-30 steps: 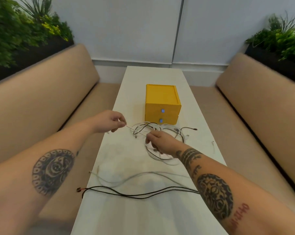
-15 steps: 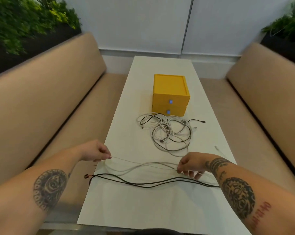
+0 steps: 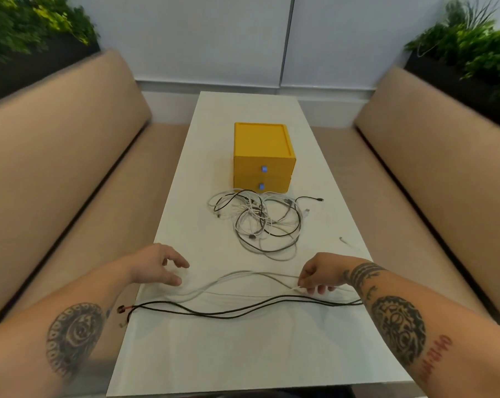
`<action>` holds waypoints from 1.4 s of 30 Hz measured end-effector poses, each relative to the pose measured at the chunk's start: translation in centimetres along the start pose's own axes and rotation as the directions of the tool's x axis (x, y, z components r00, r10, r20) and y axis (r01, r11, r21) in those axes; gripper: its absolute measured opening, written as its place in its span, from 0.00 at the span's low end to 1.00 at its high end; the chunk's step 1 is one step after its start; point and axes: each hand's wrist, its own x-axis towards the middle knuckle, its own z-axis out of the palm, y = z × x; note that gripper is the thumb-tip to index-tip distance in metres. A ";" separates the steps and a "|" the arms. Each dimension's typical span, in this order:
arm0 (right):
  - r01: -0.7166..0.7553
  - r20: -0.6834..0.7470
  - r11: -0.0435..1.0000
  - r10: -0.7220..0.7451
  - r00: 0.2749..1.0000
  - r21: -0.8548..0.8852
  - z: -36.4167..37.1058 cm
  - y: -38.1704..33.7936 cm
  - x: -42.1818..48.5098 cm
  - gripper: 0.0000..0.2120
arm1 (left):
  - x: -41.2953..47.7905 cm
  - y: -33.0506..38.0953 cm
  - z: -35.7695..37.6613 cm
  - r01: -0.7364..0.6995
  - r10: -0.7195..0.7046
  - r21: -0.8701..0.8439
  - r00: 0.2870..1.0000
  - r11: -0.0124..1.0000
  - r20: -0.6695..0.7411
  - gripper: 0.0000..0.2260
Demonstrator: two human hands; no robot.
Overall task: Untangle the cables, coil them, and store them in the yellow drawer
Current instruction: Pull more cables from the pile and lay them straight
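A yellow two-drawer box (image 3: pixel 263 156) stands mid-table, both drawers closed. In front of it lies a tangle of white and black cables (image 3: pixel 260 222). Nearer me a white cable (image 3: pixel 243 275) is stretched across the table, and a doubled black cable (image 3: pixel 228 310) with a red-tipped end at the left lies just below it. My right hand (image 3: pixel 319 274) pinches the white cable at its right part. My left hand (image 3: pixel 160 265) hovers over the white cable's left end with fingers spread, holding nothing.
The white table (image 3: pixel 243 354) is long and narrow, with beige benches (image 3: pixel 71 173) on both sides. A loose white cable end (image 3: pixel 345 241) lies near the right table edge. Planters with green plants (image 3: pixel 472 38) sit behind the bench backs.
My left hand has let go of the white cable's end and opened. The white cable was pulled out of the tangle toward me and laid flat; the right hand still pinches it.
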 end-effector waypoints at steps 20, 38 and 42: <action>-0.252 -0.308 0.920 0.156 0.938 -0.301 1.7 8.8 -2.1 0.16 | -0.8 -2.7 3.0 0.050 -0.060 0.250 0.998 0.967 0.032 0.11; -0.042 -0.262 0.974 -0.018 0.965 -0.222 2.7 2.0 0.8 0.28 | 1.2 0.1 1.0 0.013 -0.040 0.197 0.991 0.980 0.131 0.18; -0.042 -0.295 0.974 -0.027 0.955 -0.224 2.8 0.6 1.7 0.22 | 2.7 0.8 0.5 -0.002 -0.008 0.145 0.998 0.989 0.068 0.17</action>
